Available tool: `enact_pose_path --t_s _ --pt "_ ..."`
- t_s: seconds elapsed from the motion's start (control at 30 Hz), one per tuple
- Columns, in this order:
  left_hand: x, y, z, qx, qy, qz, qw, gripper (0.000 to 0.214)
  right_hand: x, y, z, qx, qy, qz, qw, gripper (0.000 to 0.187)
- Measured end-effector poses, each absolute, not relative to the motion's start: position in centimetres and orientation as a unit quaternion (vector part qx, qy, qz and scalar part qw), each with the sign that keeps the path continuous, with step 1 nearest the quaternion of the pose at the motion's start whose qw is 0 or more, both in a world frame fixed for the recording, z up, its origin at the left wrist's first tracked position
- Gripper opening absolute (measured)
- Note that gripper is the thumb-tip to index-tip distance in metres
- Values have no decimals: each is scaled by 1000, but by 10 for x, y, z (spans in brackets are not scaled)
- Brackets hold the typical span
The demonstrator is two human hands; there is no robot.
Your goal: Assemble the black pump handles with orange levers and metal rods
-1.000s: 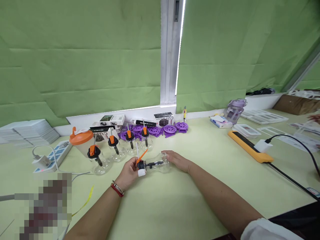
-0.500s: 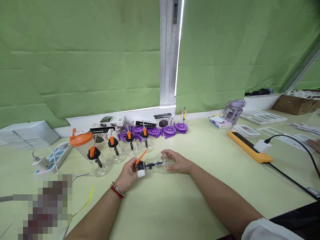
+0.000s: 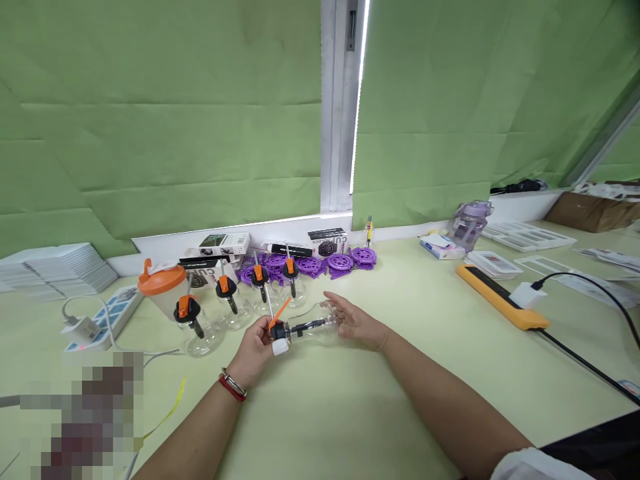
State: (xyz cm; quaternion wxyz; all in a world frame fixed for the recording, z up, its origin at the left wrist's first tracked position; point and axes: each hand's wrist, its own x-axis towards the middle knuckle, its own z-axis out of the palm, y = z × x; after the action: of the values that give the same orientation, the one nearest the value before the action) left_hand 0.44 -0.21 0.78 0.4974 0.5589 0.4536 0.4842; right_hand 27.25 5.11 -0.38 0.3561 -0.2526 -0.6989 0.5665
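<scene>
A clear bottle (image 3: pixel 314 325) with a black lid, an orange flip spout and a dark tube inside lies on its side above the table. My left hand (image 3: pixel 257 348) is closed round the lid end, with a white wrap on the thumb. At the bottle's base is my right hand (image 3: pixel 361 325), its fingers spread and apart; whether they touch the base I cannot tell. Several similar clear bottles stand upright to the left, among them a near one (image 3: pixel 200 340) and one (image 3: pixel 293 287) closest to the held bottle.
Purple wheel-shaped parts (image 3: pixel 340 264) and cup holder boxes (image 3: pixel 327 243) line the wall. On the left are an orange-lidded cup (image 3: pixel 165 293) and a white power strip (image 3: pixel 113 320). A yellow power strip (image 3: pixel 500 297) with a cable lies right, near a purple bottle (image 3: pixel 470 223).
My right hand's fingers have loosened and spread at the bottle's base. The bottle and my left hand have barely moved. A person's hand at the right edge has gone from view.
</scene>
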Motion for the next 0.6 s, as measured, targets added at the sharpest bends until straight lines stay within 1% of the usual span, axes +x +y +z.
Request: enact_pose_path --t_s 0.03,0.07,0.1,0.27,0.37,0.4,0.5,0.6 --pt "4 -2 7 557 452 486 499 38 273 51 -4 -244 -694 574 359 84" --pt "3 -1 7 557 451 486 500 38 273 50 -4 -242 -690 579 361 86" --pt "3 -1 6 558 450 486 500 38 273 50 -4 -242 -683 587 361 85" --pt "3 -4 8 559 444 475 515 36 270 49 -5 -270 -634 639 342 64" --pt "5 -5 9 557 442 473 520 36 268 49 -5 -310 -656 611 317 51" --pt "5 -5 9 556 442 474 520 37 267 49 -5 -324 -668 595 308 50" --pt "3 -4 8 558 440 475 520 37 267 48 -3 -342 -694 559 297 53" --pt "1 -1 6 552 441 486 515 37 268 46 -1 -306 -691 566 329 55"
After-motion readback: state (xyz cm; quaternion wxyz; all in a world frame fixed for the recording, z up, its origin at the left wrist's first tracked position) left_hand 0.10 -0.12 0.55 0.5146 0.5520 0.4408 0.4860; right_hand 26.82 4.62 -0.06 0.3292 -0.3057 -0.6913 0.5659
